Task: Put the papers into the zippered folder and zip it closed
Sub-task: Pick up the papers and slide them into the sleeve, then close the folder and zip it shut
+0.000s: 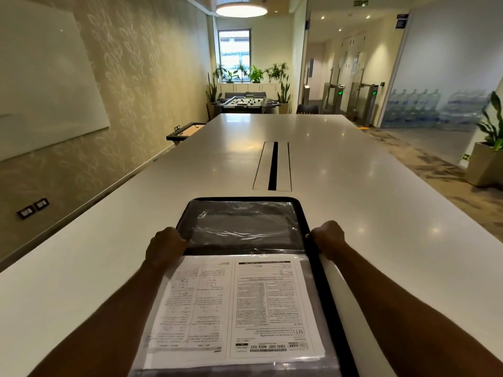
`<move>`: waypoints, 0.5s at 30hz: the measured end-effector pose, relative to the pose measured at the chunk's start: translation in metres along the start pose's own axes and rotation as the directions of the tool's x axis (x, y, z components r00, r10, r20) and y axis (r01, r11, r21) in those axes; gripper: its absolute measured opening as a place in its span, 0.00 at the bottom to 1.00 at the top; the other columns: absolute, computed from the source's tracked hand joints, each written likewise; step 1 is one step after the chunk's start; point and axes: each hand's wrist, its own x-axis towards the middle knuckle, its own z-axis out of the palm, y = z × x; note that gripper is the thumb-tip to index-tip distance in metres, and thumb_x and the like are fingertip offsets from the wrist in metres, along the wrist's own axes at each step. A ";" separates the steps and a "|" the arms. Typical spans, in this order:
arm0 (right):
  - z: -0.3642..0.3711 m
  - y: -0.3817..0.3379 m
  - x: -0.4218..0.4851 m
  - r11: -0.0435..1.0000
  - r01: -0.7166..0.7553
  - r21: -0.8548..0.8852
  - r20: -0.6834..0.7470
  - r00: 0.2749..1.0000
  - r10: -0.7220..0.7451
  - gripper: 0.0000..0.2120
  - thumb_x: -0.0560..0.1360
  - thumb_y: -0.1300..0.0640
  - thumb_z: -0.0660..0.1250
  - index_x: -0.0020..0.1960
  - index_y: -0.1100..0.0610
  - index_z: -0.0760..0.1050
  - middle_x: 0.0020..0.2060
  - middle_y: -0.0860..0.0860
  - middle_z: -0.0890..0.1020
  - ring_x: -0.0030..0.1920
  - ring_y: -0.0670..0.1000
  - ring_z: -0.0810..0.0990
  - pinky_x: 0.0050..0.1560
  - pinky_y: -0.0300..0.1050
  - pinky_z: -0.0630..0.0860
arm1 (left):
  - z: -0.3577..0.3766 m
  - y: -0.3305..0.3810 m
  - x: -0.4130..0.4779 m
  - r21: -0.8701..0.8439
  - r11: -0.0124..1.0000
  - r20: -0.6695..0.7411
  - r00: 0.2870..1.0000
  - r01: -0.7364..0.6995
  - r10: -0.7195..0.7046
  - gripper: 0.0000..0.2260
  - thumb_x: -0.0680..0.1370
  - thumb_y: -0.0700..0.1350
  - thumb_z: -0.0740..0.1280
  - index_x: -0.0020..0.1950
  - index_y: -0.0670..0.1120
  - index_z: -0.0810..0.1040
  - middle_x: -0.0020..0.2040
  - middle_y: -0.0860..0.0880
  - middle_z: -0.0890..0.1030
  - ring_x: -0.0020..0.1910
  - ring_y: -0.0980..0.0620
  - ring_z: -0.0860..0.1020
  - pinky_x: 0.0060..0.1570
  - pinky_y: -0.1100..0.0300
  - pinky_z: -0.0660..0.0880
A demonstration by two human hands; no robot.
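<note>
A black zippered folder (245, 227) lies open on the white table (353, 200), its far half lined with a shiny clear plastic sleeve. Printed papers (234, 308) rest on the near half, text upside down to me. My left hand (166, 244) grips the far half's left edge near the fold. On the opposite edge, my right hand (326, 238) holds the black zipper border. Both forearms run along the folder's sides.
A cable slot (273, 165) is set into the table just beyond the folder. A whiteboard (46, 85) hangs on the left wall. A foosball table (242, 102) and plants stand at the far end; a planter (487, 164) stands at the right.
</note>
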 end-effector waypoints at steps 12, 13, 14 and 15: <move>-0.016 -0.006 0.006 0.972 -0.085 0.217 0.025 0.996 0.081 0.08 0.67 0.71 0.71 0.33 0.66 0.74 0.30 0.59 0.77 0.28 0.54 0.76 0.28 0.44 0.72 | -0.011 0.008 0.007 -0.424 0.903 -0.248 0.967 -0.063 -0.049 0.04 0.73 0.38 0.68 0.41 0.41 0.82 0.40 0.40 0.83 0.42 0.38 0.80 0.41 0.51 0.76; -0.021 -0.008 0.003 0.971 -0.056 0.233 0.025 0.998 0.052 0.08 0.68 0.71 0.71 0.33 0.66 0.74 0.30 0.59 0.78 0.29 0.55 0.77 0.32 0.46 0.75 | -0.014 0.009 0.004 -0.456 0.888 -0.266 0.962 -0.065 -0.066 0.07 0.73 0.37 0.68 0.49 0.41 0.83 0.46 0.40 0.84 0.46 0.38 0.81 0.48 0.49 0.78; -0.026 -0.007 0.000 0.967 -0.022 0.255 0.024 1.000 0.017 0.08 0.68 0.70 0.72 0.33 0.66 0.75 0.32 0.60 0.80 0.33 0.57 0.80 0.38 0.49 0.79 | -0.016 0.009 0.002 -0.486 0.871 -0.273 0.959 -0.071 -0.073 0.12 0.72 0.36 0.68 0.54 0.41 0.82 0.49 0.40 0.85 0.48 0.38 0.81 0.52 0.46 0.79; -0.030 -0.006 -0.005 0.962 0.013 0.274 0.022 1.000 -0.020 0.08 0.69 0.68 0.72 0.33 0.66 0.76 0.34 0.60 0.81 0.36 0.59 0.82 0.43 0.51 0.81 | -0.018 0.007 -0.002 -0.509 0.856 -0.279 0.958 -0.084 -0.072 0.14 0.72 0.36 0.68 0.56 0.42 0.82 0.49 0.40 0.85 0.48 0.38 0.82 0.53 0.45 0.79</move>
